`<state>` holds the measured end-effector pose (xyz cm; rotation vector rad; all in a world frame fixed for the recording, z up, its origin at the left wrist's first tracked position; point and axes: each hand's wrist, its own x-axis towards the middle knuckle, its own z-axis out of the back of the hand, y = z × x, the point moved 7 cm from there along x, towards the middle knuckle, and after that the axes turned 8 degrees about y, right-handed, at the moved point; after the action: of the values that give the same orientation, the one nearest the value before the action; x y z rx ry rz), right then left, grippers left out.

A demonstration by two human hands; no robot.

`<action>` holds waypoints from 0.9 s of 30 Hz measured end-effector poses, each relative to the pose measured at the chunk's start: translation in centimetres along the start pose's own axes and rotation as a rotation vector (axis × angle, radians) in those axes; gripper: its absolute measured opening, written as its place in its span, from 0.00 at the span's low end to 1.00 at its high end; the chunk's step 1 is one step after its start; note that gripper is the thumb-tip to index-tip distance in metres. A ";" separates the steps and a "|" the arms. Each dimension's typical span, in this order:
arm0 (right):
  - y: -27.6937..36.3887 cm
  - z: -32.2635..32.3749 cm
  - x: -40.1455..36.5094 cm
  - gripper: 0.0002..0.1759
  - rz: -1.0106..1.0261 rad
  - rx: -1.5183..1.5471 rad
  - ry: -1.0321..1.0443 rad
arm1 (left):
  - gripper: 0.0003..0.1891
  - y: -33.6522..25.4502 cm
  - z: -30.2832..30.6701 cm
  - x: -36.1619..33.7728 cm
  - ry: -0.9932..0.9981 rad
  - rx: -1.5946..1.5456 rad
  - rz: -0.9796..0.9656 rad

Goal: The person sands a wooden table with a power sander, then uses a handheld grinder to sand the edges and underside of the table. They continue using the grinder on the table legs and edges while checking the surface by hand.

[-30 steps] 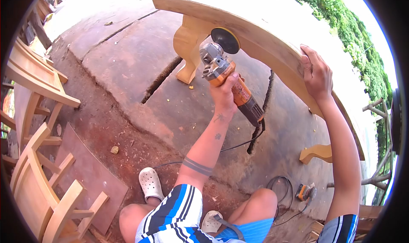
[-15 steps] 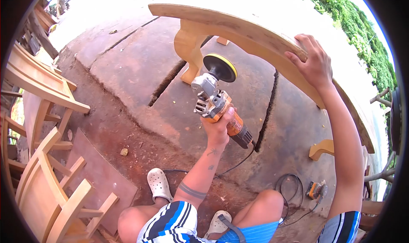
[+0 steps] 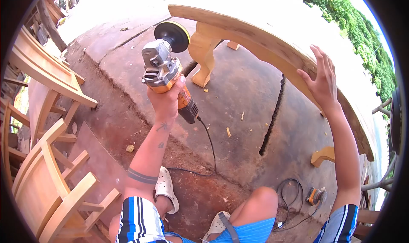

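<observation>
My left hand (image 3: 164, 102) is wrapped around the orange body of an angle grinder (image 3: 158, 64). The grinder is raised off the floor, its black round backing pad (image 3: 171, 37) with a yellow rim tilted up near the table's left end. From its rear a black cord (image 3: 210, 143) drops to the ground. A low wooden table (image 3: 255, 32) with a curved edge and scrolled legs stands before me, its top washed out by glare. My right hand (image 3: 322, 83) is open at the table's near edge, fingers stretched and holding nothing.
Wooden chairs (image 3: 53, 166) are piled along the left. An orange sander (image 3: 316, 196) lies on the concrete at lower right beside a looped black cord (image 3: 289, 187). Cracks (image 3: 272, 119) run between the slabs. Green foliage (image 3: 341, 19) grows at upper right.
My left hand has carried the grinder leftward and up, toward the table's left end. My right hand has come off its grip on the table edge, fingers straightened.
</observation>
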<state>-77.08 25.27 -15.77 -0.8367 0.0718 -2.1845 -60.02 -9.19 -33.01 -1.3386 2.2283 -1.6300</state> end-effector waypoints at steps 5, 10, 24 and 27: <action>13.5 -6.6 12.3 0.38 0.176 0.019 -0.075 | 0.20 -4.7 3.3 5.9 -0.018 0.197 -0.033; 20.6 -9.3 19.9 0.27 0.060 -0.043 -0.164 | 0.17 -8.9 8.4 6.2 -0.033 0.368 -0.209; 19.9 -8.2 18.7 0.24 0.141 0.100 -0.219 | 0.20 -2.3 13.2 6.9 -0.110 0.370 -0.099; 20.1 -8.6 19.4 0.23 0.048 0.007 -0.154 | 0.20 -2.4 10.6 7.1 -0.076 0.438 -0.143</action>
<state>-78.33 -3.81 -18.06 -0.9865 0.0073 -2.0672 -57.50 -21.97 -32.80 -1.4246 1.6328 -1.9288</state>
